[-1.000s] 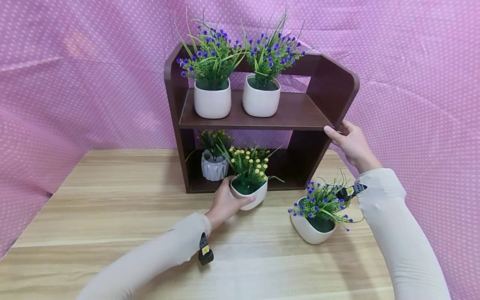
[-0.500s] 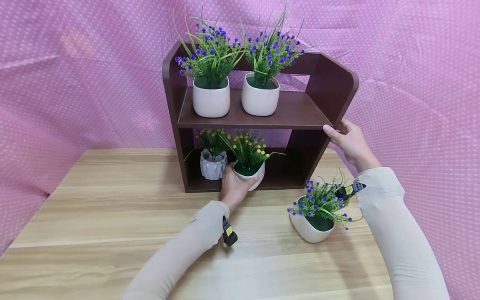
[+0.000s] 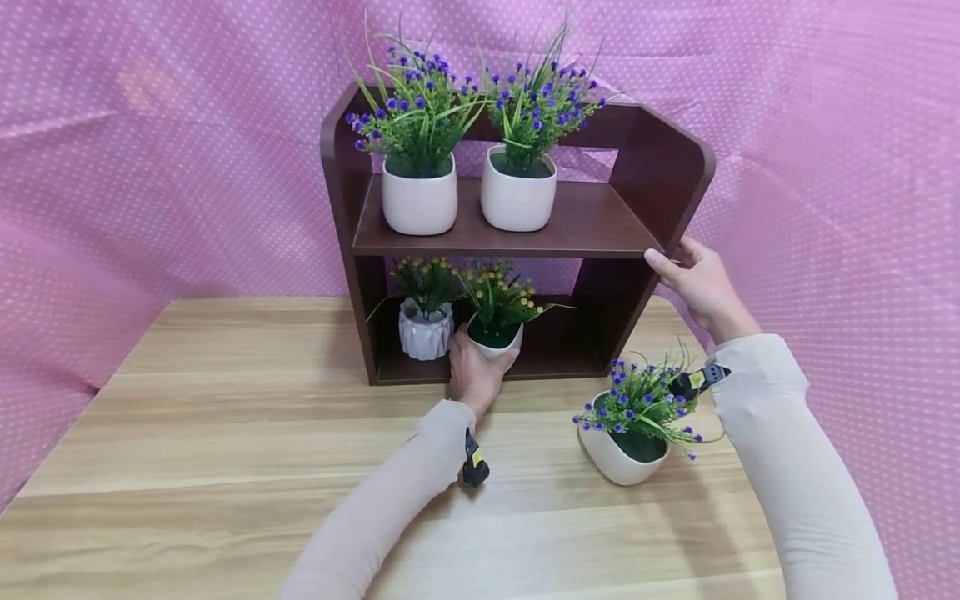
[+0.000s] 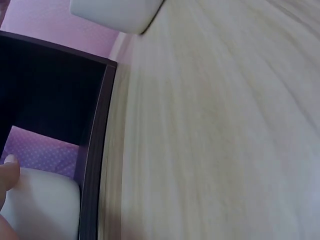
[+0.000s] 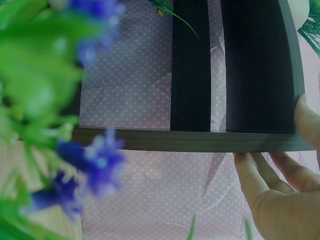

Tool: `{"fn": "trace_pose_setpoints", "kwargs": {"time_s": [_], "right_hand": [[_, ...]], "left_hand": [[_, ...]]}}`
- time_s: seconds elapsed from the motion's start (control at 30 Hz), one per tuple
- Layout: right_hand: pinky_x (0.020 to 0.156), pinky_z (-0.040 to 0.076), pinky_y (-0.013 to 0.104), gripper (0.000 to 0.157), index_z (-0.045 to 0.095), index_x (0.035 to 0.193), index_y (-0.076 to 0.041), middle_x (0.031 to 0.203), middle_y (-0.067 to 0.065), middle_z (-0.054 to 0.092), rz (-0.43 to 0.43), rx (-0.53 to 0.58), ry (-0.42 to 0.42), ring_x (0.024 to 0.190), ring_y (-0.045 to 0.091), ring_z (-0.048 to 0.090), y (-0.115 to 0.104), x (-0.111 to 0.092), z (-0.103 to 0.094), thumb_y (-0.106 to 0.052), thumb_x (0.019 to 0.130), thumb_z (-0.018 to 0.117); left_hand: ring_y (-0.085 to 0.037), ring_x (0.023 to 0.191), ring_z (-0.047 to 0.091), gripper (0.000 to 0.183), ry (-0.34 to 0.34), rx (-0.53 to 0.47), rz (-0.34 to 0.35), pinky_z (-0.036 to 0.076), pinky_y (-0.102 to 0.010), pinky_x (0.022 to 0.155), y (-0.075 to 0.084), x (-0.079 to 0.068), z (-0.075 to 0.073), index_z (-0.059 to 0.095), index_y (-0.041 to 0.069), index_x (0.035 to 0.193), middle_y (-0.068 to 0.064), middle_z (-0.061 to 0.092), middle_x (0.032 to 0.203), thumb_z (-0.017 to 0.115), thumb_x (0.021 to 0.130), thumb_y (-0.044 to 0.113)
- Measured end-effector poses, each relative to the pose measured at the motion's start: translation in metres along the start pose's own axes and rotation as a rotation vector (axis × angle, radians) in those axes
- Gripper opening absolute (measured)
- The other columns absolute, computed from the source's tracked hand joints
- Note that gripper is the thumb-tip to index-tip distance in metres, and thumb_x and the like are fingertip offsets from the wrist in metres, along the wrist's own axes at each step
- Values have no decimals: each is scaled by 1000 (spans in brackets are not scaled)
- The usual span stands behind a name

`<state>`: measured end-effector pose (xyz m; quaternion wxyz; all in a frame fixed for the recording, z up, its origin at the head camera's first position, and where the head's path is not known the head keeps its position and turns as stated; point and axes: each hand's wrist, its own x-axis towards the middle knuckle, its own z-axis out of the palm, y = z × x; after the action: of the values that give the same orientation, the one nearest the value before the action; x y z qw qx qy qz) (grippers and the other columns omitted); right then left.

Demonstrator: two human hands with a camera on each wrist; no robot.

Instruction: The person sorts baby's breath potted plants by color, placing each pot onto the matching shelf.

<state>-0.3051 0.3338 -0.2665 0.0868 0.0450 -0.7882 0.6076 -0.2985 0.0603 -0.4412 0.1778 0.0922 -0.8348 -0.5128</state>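
In the head view my left hand (image 3: 474,373) holds a white pot with yellow flowers (image 3: 498,337) inside the lower compartment of a dark brown shelf (image 3: 592,246). Thumb and fingers lie on either side of this pot. Its white wall (image 4: 47,207) fills the lower left corner of the left wrist view, under my thumb (image 4: 9,174). My right hand (image 3: 703,292) grips the shelf's right side panel (image 5: 200,141), thumb at the front edge and fingers against the outer face. Left of the held pot stands a smaller ribbed grey-white pot (image 3: 426,335) with yellow flowers.
Two white pots with purple flowers, a left one (image 3: 420,204) and a right one (image 3: 518,200), stand on the upper shelf. Another purple-flowered pot (image 3: 626,454) sits tilted on the wooden table (image 3: 225,450) below my right forearm. Pink dotted cloth (image 3: 187,167) hangs behind.
My left hand has carried the yellow-flowered pot from in front of the shelf back into the lower compartment, beside the ribbed pot. The right hand keeps its grip on the side panel.
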Motion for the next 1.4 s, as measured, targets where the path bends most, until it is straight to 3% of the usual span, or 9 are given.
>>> {"fn": "trace_pose_setpoints", "kwargs": {"time_s": [0.2,0.47,0.83,1.2,1.4], "right_hand": [[83,51,13,69,33,148,-1,129,12,50,9,7,4,111,10,53,1,-1,2,-24,92,65],[87,50,14,70,31,149,-4,135,15,46,28,-22,21,115,12,51,1,1,0,-26,92,64],[85,51,14,70,32,149,-5,126,6,52,38,-19,23,111,10,52,2,0,0,-27,91,65],[81,51,12,69,36,146,-2,111,-7,58,-2,14,20,104,6,55,2,-1,3,-26,90,67],[82,50,11,69,36,146,-1,120,-1,55,3,-16,19,107,7,54,1,0,3,-28,90,66]], "left_hand": [[-39,118,50,87,-53,-5,75,45,-47,99,-8,0,-7,35,-2,141,-23,46,134,81,74,27],[-41,119,52,76,-102,-30,118,43,-48,102,-9,-4,-14,40,-5,140,-24,52,134,79,78,16],[-43,105,61,54,-85,34,77,49,-53,87,-7,-6,-16,58,7,128,-21,66,115,78,80,23],[-41,106,61,52,-64,9,-3,49,-51,89,-7,3,-5,61,11,129,-17,66,118,77,82,28],[-40,105,61,49,-53,-9,-16,50,-50,90,-7,4,1,63,10,127,-16,66,118,76,83,28]]}}
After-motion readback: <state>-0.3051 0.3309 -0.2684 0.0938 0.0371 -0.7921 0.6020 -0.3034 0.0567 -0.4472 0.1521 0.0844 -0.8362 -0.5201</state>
